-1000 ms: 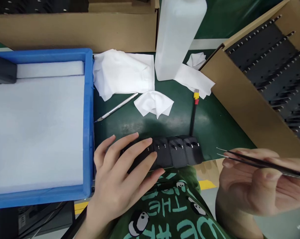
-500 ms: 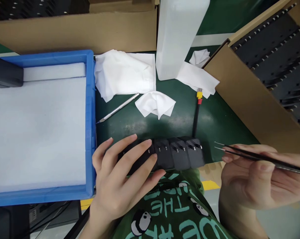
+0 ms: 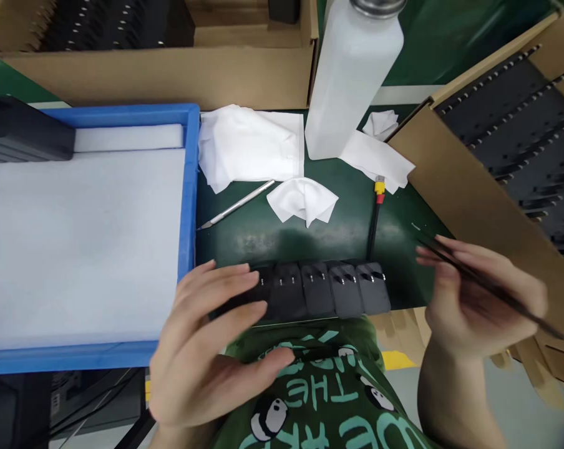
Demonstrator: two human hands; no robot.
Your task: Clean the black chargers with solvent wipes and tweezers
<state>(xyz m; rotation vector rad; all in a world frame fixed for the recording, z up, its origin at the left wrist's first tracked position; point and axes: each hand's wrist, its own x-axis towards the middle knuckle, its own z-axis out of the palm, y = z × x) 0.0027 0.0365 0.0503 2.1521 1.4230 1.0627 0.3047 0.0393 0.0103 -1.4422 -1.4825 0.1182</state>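
A row of black plug adapters (image 3: 317,290) lies along the table's near edge, with metal prongs facing up. Over the row's left end is my left hand (image 3: 211,343), fingers spread, partly hiding the adapters there; whether the fingertips touch them is unclear. To the right of the row, my right hand (image 3: 478,299) holds dark tweezers (image 3: 488,284), slightly blurred, their tips pointing up and left. Behind the row's right end stands a black cable (image 3: 373,227) with a yellow and red USB plug.
A blue tray (image 3: 189,193) with white foam sits left. Behind lie white cloths (image 3: 251,146), a craft knife (image 3: 238,204) and a white bottle (image 3: 352,81). Cardboard boxes of black adapters stand at the back (image 3: 170,78) and right (image 3: 469,193).
My left hand has shifted left along the row, uncovering more adapters, its thumb now farther from them. My right hand has moved left and up with the tweezers. The view has tilted slightly.
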